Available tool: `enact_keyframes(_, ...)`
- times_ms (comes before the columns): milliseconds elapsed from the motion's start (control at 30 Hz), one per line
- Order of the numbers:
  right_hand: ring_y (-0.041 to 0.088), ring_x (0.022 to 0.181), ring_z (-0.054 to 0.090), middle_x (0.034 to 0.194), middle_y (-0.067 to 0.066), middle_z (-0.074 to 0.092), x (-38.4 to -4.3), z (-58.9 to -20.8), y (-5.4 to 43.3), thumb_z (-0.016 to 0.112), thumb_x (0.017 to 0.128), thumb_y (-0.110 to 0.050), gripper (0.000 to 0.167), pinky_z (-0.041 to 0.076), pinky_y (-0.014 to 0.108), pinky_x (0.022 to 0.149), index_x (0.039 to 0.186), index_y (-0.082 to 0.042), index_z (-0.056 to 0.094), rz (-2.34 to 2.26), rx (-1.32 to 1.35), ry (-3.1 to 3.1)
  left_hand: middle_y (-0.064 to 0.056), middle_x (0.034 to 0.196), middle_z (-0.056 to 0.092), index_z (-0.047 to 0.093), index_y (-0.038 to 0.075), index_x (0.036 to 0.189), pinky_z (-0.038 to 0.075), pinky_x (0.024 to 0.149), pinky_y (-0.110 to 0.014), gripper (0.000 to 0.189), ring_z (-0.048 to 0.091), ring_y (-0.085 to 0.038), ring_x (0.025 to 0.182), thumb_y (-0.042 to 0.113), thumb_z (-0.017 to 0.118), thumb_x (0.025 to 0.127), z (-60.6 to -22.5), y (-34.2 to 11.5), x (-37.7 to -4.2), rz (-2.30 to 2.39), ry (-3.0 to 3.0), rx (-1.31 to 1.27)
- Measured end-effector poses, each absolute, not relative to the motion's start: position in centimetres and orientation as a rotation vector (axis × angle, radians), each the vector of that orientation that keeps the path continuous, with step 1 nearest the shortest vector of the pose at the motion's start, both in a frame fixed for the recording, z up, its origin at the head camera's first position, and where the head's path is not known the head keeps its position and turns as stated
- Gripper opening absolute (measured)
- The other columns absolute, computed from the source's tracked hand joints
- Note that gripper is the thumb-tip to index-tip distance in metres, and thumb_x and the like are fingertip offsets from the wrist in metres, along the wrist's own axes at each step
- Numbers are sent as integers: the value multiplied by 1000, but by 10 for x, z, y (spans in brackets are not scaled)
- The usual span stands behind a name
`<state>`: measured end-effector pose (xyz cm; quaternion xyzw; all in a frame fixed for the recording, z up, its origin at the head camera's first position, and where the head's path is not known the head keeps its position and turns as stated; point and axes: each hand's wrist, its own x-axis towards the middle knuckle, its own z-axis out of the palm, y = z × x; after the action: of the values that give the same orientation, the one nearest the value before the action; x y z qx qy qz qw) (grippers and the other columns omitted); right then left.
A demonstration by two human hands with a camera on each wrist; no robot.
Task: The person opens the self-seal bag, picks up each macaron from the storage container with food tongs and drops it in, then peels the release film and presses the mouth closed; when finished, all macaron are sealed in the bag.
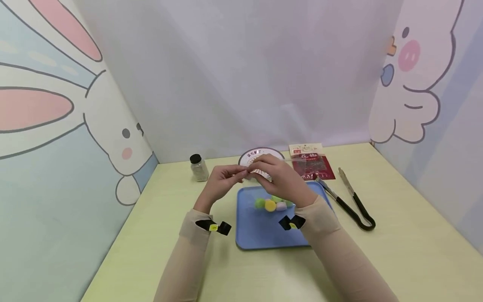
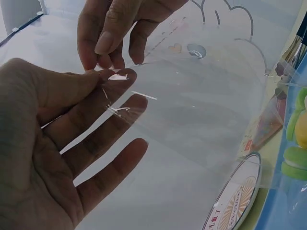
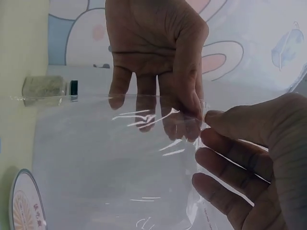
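Note:
My left hand (image 1: 222, 182) and right hand (image 1: 281, 178) are raised close together above the back edge of a blue tray (image 1: 256, 237). Between them hangs a clear plastic bag (image 2: 192, 110), nearly invisible in the head view. The left thumb and index finger pinch its edge, the other fingers spread behind the film. In the right wrist view, the right thumb and index finger pinch the same edge, near a strip printed with small lettering. Below lie macarons: a yellow one (image 1: 270, 205), a green one (image 1: 259, 203) and a lilac one (image 1: 281, 206), partly hidden by the right arm.
Behind the hands is a white round plate (image 1: 260, 152) with a red pattern. A red-and-cream packet (image 1: 313, 165) lies at the back right, black-handled tongs (image 1: 351, 214) right of the tray. A black-capped jar (image 1: 200, 170) stands at the back left. Cartoon-printed walls enclose the table.

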<state>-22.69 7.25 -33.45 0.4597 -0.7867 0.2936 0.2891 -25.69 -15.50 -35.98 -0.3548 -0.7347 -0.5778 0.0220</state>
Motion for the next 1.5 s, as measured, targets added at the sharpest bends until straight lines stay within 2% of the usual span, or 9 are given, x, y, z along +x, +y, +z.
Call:
enact_keyframes(67,17,106,62,111,3,66,-227,-335,75,78,88,-5,24,54,33,90,110,-8,72,801,1223,-2087,-15,105,74,74,-5,110,60,75,-39,17,71,-13,86,1,66,96,-357,-153,-254,-1726,-2292,-1108)
enact_keyframes(233,17,103,64,111,3,67,-226,-332,77,77,89,-7,22,55,32,87,111,-7,72,799,1260,-2071,-14,98,76,76,-3,108,60,70,-43,16,72,-15,82,0,67,95,-351,-148,-247,-1563,-2316,-1195)
enact_keyframes(400,12,94,65,106,1,69,-224,-327,78,76,90,-7,18,57,29,79,108,-7,73,821,1318,-2080,-4,92,77,79,5,104,58,67,-36,13,70,-11,79,6,70,94,-346,-147,-242,-1378,-2365,-1211)
enact_keyframes(533,7,85,65,99,-1,71,-222,-325,79,79,88,-9,14,57,26,72,101,-8,74,810,1350,-2081,2,90,76,80,10,100,58,65,-38,11,69,-8,77,8,70,95,-342,-148,-238,-1312,-2419,-1233)
enact_keyframes(733,5,77,65,92,-2,72,-222,-326,79,80,86,-8,11,58,29,65,96,-8,75,791,1374,-2096,8,87,75,80,14,98,57,63,-37,14,67,-5,75,8,68,96,-340,-148,-233,-1241,-2484,-1264)
enact_keyframes(1100,9,72,63,87,-3,68,-222,-328,78,82,83,-8,13,53,21,65,91,-10,72,723,1327,-2089,9,86,75,80,15,96,58,62,-37,14,67,-4,74,8,68,96,-339,-146,-233,-1229,-2473,-1289)
enact_keyframes(1367,6,78,64,90,-2,68,-224,-329,82,79,86,-8,12,58,28,70,94,-9,70,788,1323,-2127,10,86,75,80,15,101,59,62,-40,14,69,-3,76,10,67,97,-339,-145,-233,-1269,-2463,-1281)
enact_keyframes(1500,6,81,65,93,-3,68,-223,-329,83,79,87,-10,12,57,24,73,97,-10,72,804,1350,-2130,8,85,75,79,14,97,58,62,-38,14,69,-6,75,8,67,97,-338,-144,-232,-1248,-2466,-1292)
